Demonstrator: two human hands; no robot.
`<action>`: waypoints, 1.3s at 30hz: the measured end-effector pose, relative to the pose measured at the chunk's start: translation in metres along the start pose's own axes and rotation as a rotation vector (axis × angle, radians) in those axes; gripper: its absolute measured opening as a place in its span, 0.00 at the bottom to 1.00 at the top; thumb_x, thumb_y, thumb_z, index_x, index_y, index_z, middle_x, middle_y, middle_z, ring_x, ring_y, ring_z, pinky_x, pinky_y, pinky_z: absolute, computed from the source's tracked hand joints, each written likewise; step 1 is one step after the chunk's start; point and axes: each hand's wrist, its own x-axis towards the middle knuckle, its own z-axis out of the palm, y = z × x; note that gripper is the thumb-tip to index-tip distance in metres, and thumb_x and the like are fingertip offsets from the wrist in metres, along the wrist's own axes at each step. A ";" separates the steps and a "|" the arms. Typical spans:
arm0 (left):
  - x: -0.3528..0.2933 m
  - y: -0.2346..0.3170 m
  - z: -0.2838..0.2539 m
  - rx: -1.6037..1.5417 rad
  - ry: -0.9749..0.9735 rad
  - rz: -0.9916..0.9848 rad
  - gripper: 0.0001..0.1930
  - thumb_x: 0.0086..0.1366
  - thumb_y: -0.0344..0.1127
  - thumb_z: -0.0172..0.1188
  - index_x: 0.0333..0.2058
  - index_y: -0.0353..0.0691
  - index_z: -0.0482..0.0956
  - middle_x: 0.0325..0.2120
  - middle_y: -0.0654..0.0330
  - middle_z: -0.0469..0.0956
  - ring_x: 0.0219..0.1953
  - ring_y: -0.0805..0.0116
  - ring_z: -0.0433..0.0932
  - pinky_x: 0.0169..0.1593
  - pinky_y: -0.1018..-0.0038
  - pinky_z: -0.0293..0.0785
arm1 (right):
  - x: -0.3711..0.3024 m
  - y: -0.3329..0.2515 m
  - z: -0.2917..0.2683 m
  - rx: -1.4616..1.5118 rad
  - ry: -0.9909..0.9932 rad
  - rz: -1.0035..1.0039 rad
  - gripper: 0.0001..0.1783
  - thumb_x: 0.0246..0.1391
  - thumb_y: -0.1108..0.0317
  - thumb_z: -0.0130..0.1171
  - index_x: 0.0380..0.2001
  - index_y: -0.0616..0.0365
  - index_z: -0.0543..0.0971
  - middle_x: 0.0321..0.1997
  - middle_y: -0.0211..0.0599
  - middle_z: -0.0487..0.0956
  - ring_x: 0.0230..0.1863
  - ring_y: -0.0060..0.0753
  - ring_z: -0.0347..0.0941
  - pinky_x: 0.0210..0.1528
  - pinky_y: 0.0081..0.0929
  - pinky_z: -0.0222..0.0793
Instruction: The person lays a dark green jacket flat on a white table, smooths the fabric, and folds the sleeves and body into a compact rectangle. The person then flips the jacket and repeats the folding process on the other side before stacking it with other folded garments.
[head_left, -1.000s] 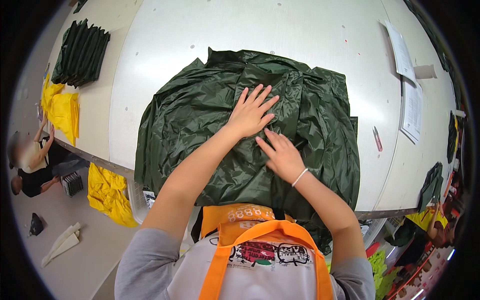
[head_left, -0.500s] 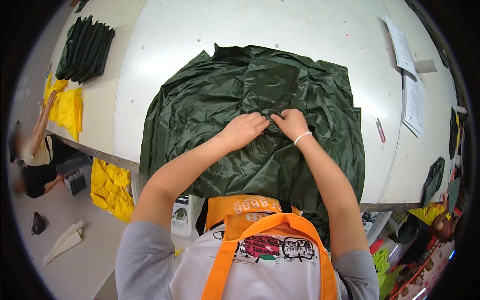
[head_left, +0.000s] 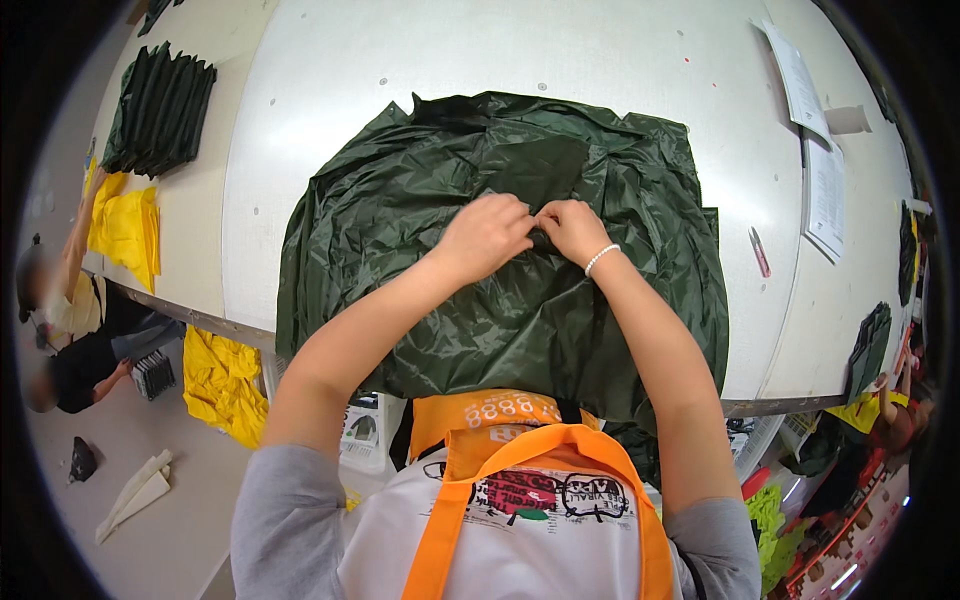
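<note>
Garment workshop | long white worktable (head_left: pixel 400 45) | folded dark-green stack (head_left: pixel 160 112) | co-workers (head_left: pixel 86 372)

Cloth (head_left: pixel 530 310) on tbl (head_left: pixel 400 50), stack (head_left: pixel 160 110) upper L, papers (head_left: pixel 824 200) R, tool (head_left: pixel 760 253) b/w cloth & papers.

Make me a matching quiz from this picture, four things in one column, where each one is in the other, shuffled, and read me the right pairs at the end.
Things:
1. Dark green fabric
2. Small snips
3. White bracelet
4. Stack of dark folded pieces

Places:
A. Around the person's right wrist
B. On the left side of the table, next to yellow cloth
C. Beneath the left hand and right hand
D. Between the fabric and the printed sheets

Right pairs: 1-C, 2-D, 3-A, 4-B.
</note>
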 end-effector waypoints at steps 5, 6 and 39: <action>-0.017 -0.011 0.024 -0.114 -0.149 -0.142 0.14 0.50 0.35 0.65 0.36 0.39 0.80 0.35 0.60 0.77 0.39 0.59 0.75 0.43 0.67 0.72 | -0.017 -0.030 -0.007 -0.461 0.350 -0.380 0.11 0.43 0.62 0.64 0.26 0.57 0.77 0.29 0.38 0.74 0.38 0.42 0.72 0.39 0.35 0.66; -0.017 -0.017 0.022 -0.188 -0.155 -0.177 0.13 0.50 0.35 0.64 0.35 0.38 0.80 0.35 0.60 0.78 0.39 0.58 0.76 0.43 0.68 0.72 | -0.025 -0.035 -0.004 -0.417 0.325 -0.423 0.10 0.44 0.63 0.63 0.27 0.57 0.77 0.29 0.36 0.73 0.40 0.40 0.70 0.41 0.33 0.64; 0.057 -0.088 0.024 -0.370 -0.174 -0.415 0.11 0.50 0.35 0.65 0.32 0.37 0.83 0.31 0.58 0.81 0.35 0.59 0.79 0.37 0.68 0.75 | 0.036 -0.032 -0.017 -0.378 0.436 -0.385 0.07 0.45 0.67 0.61 0.29 0.55 0.79 0.32 0.34 0.75 0.40 0.39 0.69 0.44 0.35 0.64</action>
